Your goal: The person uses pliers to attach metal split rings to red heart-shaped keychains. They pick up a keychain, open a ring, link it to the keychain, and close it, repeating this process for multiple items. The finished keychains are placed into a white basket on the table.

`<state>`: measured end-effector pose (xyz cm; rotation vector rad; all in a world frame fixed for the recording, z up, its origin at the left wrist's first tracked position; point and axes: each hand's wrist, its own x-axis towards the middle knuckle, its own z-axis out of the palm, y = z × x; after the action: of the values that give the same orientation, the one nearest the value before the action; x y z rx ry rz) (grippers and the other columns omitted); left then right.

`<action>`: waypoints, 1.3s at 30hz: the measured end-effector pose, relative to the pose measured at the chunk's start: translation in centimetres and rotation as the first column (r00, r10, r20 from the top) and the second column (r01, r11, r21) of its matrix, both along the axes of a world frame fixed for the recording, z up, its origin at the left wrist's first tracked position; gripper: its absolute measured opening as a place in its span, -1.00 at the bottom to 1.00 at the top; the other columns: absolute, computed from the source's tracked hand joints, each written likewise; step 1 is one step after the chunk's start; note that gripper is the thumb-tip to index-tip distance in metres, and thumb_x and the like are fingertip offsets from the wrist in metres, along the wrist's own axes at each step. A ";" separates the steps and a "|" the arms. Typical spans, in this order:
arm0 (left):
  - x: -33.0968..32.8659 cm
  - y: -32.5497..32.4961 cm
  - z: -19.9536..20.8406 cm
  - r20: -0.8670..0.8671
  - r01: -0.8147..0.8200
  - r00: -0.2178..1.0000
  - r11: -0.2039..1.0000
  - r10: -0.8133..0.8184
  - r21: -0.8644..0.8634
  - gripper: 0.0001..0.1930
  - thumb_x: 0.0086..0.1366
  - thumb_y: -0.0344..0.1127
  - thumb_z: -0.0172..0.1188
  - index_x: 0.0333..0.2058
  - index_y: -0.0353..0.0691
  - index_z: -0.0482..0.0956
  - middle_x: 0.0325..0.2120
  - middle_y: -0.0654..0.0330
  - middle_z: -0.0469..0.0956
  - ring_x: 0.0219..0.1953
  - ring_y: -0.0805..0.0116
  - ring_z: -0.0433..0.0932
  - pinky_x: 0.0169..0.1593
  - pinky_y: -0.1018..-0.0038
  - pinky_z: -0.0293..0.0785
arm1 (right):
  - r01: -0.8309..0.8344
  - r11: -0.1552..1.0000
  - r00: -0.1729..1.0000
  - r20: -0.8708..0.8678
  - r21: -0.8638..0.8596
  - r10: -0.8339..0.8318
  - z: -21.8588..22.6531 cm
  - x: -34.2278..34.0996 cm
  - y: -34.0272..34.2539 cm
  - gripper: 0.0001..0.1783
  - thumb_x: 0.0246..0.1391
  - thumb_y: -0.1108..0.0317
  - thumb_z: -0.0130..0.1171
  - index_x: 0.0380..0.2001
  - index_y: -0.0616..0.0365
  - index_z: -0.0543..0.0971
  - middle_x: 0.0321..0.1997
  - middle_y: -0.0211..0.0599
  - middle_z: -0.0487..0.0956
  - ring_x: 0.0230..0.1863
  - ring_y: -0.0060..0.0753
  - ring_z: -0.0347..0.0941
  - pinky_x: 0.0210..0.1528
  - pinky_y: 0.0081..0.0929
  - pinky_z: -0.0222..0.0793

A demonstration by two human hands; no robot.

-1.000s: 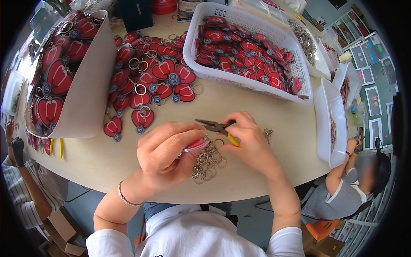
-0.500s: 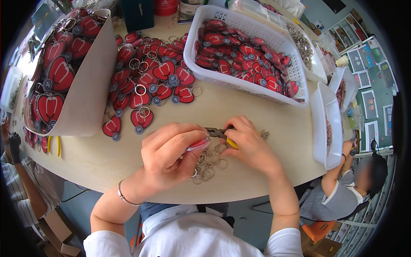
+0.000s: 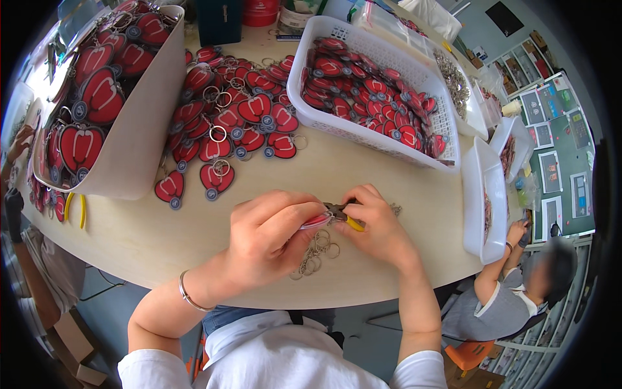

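- Head view, change over one second: the pliers (image 3: 355, 224) now meet the edge of the red piece (image 3: 315, 222), against a raised position with parted jaws earlier.
- Hands: the left hand (image 3: 275, 230) pinches the red piece between thumb and fingers; the right hand (image 3: 379, 227) grips the pliers by their yellow handles. Whether the jaws close on a link cannot be told.
- Position: the red piece lies at the left fingertips, between the two hands, above a cluster of metal rings (image 3: 314, 256).
- Surface and room: a pale wooden table (image 3: 188, 246) with a curved near edge; a grey-blue floor (image 3: 103, 285) below; a co-worker (image 3: 505, 298) at the right and another person (image 3: 39, 279) at the left margin.
- Surroundings: red heart-shaped keychains (image 3: 230, 117) spread beyond the hands, between a tall beige bin (image 3: 146, 123) and a white perforated basket (image 3: 300, 104), both filled with similar pieces. A white tray (image 3: 476, 201) stands at the right.
- Obstruction: the left fingers hide most of the red piece; the right fingers cover part of the pliers.
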<state>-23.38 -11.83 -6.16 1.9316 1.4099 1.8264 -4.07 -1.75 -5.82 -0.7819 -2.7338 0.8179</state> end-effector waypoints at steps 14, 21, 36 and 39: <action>0.8 -0.3 -0.5 -0.023 0.049 0.999 0.999 -0.049 -0.004 -0.67 -0.25 -0.60 0.29 -0.38 -0.29 0.54 -0.45 0.17 0.54 -0.59 0.33 0.47 -0.60 0.47 0.38 | -0.012 0.530 0.832 -0.303 -0.848 -0.465 5.8 -1.2 -1.8 -0.76 0.15 0.31 0.12 -0.44 0.31 0.53 -0.28 -0.23 0.54 -0.29 -0.51 0.40 -0.14 -0.52 0.31; 0.9 -0.4 -0.2 0.041 0.087 0.995 0.996 -0.086 -0.014 -0.71 -0.20 -0.61 0.31 -0.39 -0.31 0.55 -0.47 0.15 0.55 -0.60 0.32 0.47 -0.60 0.49 0.37 | -0.134 0.478 0.789 -0.385 -0.868 -0.479 7.6 -2.4 -2.6 -0.74 0.16 0.28 0.11 -0.44 0.30 0.52 -0.27 -0.17 0.53 -0.26 -0.48 0.40 -0.11 -0.50 0.30; 0.9 -0.9 0.5 0.331 0.280 0.916 0.952 -0.226 -0.125 -0.81 -0.04 -0.63 0.29 -0.39 -0.35 0.57 -0.44 0.10 0.58 -0.51 0.30 0.55 -0.46 0.53 0.44 | -0.185 0.462 0.777 -0.417 -0.868 -0.472 7.9 -3.0 -2.6 -0.76 0.17 0.30 0.11 -0.44 0.29 0.53 -0.30 -0.22 0.52 -0.25 -0.49 0.41 -0.11 -0.48 0.33; 0.7 -1.0 0.6 0.350 0.306 0.906 0.940 -0.240 -0.148 -0.82 -0.03 -0.62 0.29 -0.38 -0.35 0.57 -0.44 0.09 0.59 -0.50 0.31 0.55 -0.44 0.53 0.46 | -0.176 0.473 0.783 -0.414 -0.863 -0.464 8.0 -2.9 -2.7 -0.75 0.16 0.30 0.11 -0.45 0.30 0.53 -0.30 -0.23 0.52 -0.25 -0.47 0.42 -0.11 -0.46 0.35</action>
<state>-22.64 -12.82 -5.55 1.5485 1.1026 1.7013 -6.97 -4.42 2.16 -0.6843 -1.4713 2.0619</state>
